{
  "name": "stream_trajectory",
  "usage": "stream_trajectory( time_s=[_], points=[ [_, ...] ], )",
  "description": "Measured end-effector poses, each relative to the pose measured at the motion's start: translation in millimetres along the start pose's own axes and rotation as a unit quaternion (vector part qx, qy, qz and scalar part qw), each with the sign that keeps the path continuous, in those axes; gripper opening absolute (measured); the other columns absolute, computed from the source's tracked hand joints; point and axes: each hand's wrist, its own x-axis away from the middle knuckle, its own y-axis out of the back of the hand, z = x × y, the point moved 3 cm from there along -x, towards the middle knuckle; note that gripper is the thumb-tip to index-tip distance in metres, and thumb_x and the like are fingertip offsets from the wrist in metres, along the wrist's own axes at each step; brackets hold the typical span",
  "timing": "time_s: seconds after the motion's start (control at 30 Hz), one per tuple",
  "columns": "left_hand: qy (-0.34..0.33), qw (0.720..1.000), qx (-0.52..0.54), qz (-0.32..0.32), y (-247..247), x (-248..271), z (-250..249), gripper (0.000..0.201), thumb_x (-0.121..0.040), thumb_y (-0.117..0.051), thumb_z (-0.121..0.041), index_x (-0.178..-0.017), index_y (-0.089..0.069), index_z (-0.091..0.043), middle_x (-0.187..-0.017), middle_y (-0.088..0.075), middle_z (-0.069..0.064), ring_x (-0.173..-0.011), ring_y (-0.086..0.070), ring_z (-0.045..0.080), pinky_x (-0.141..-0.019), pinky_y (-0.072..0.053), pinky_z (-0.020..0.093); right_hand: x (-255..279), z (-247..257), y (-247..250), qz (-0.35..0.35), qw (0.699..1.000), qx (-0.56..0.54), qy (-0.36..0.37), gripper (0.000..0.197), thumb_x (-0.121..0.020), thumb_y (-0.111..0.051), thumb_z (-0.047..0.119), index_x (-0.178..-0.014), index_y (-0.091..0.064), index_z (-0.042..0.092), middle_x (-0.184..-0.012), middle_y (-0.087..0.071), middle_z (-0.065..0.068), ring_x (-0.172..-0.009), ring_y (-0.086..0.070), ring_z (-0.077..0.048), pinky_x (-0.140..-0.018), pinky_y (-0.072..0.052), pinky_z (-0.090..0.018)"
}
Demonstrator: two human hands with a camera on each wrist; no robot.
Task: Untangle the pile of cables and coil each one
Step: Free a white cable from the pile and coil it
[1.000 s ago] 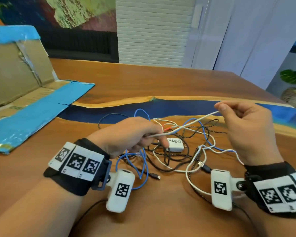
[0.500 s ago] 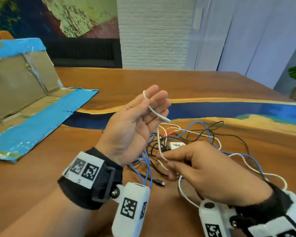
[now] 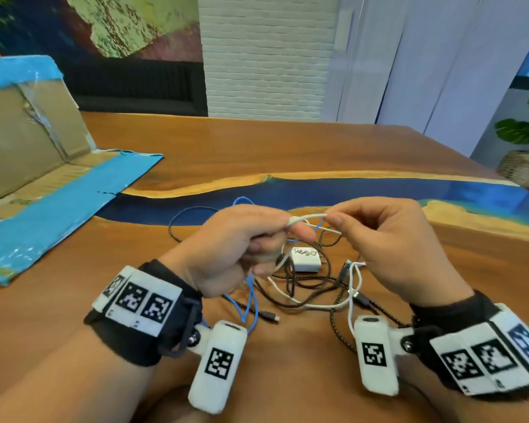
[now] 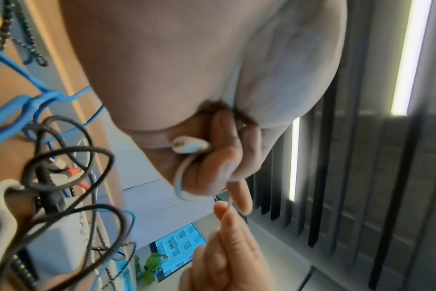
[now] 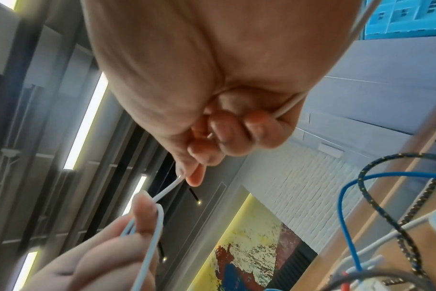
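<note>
With the left hand (image 3: pixel 235 251) curled round a first loop of the white cable (image 3: pixel 307 217) and the right hand (image 3: pixel 388 239) pinching it just beside, its tail seemingly still threaded through the pile on the worktop (image 3: pixel 287 154) could snag and drag the charger (image 3: pixel 306 259).

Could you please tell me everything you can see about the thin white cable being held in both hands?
The white cable is thin, smooth and looks rubbery. The left hand grips it with one turn looped around a finger and its rounded end tucked against the palm. The right hand pinches it between thumb and forefinger close by, above the pile. The rest trails down to the wooden table, among blue and dark braided cables.
</note>
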Motion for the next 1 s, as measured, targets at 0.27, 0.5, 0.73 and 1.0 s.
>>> stream_trajectory(
  time_s=[0.27, 0.5, 0.73, 1.0],
  points=[
    [-0.101, 0.961, 0.256, -0.040, 4, -5, -4, 0.043, -0.098, -0.044, -0.010, -0.137, -0.053, 0.004, -0.097, -0.074, 0.006, -0.062, -0.060, 0.008, -0.071, -0.059, 0.025, 9, -5, -32, 0.208, 0.977, 0.030, -0.038, 0.045, -0.106, -0.048, 0.014, -0.119, -0.064, 0.055, -0.079, -0.072, -0.002, -0.055, -0.045, -0.016, -0.055, -0.044, -0.035],
    [-0.084, 0.980, -0.076, -0.162, 9, -7, -2, 0.042, -0.106, -0.043, -0.003, -0.147, -0.046, -0.010, -0.116, -0.074, 0.012, -0.099, -0.073, 0.016, -0.082, -0.058, 0.025, 19, 9, -45, 0.264, 0.964, 0.015, -0.015, 0.025, -0.102, -0.058, 0.025, -0.096, -0.077, 0.010, -0.059, -0.062, -0.003, -0.061, -0.057, -0.013, -0.064, -0.045, -0.025],
    [0.028, 0.960, -0.279, 0.007, -11, 1, 9, 0.048, -0.109, -0.039, -0.031, -0.079, -0.065, -0.004, -0.055, -0.046, 0.003, -0.055, -0.038, 0.017, -0.065, -0.041, 0.039, 5, 6, -13, 0.131, 0.991, 0.012, 0.007, 0.012, -0.090, -0.076, 0.026, -0.079, -0.081, 0.022, -0.077, -0.069, -0.026, -0.073, -0.062, -0.045, -0.068, -0.051, -0.052],
    [-0.057, 0.975, 0.211, -0.028, 10, -2, -11, 0.043, -0.105, -0.037, -0.018, -0.133, -0.057, 0.007, -0.069, -0.053, -0.003, -0.057, -0.039, 0.009, -0.071, -0.052, 0.025, -2, -16, -6, 0.061, 0.995, -0.029, -0.073, 0.027, -0.102, -0.060, 0.013, -0.115, -0.075, 0.031, -0.061, -0.063, 0.016, -0.044, -0.050, 0.000, -0.046, -0.039, -0.014]
  ],
)
